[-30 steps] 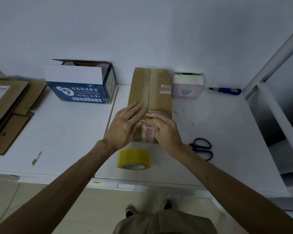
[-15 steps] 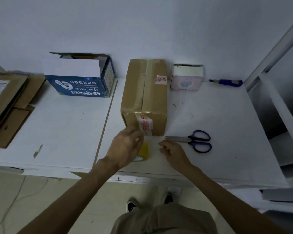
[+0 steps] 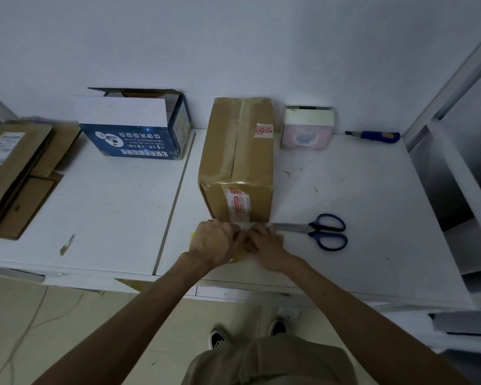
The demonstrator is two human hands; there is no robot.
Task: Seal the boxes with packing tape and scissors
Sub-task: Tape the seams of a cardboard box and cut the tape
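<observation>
Spreads wide across the view as a white surface point(image 3: 358, 195), with flattened cardboard point(image 3: 14, 173) stacked at the far left. Carries a brown box point(image 3: 239, 151) lengthwise near the middle, top seam already taped and a printed strip down its near face. Holds an open blue box point(image 3: 139, 140) against the wall to the left, and a small pink box point(image 3: 306, 132) to the right. Shows scissors point(image 3: 320, 231) lying free just right of the brown box's near corner, blades pointing at the hands. Grips the packing tape roll point(image 3: 237, 258) with the left hand point(image 3: 215, 243), fingers curled over it so only yellow slivers peek out, just in front of the box. Pinches at the roll with the right hand point(image 3: 265, 243), seemingly on the loose end, though the contact itself sits hidden. Risks, by judgement, losing that end back onto the roll, or letting a pulled strip fold and stick to itself if drawn out slack. Differs from half a second ago: then kept the hands apart, left reaching over the roll, right open beside the scissor tips; now joins both at the roll. Leaves box and scissors where they lay.
</observation>
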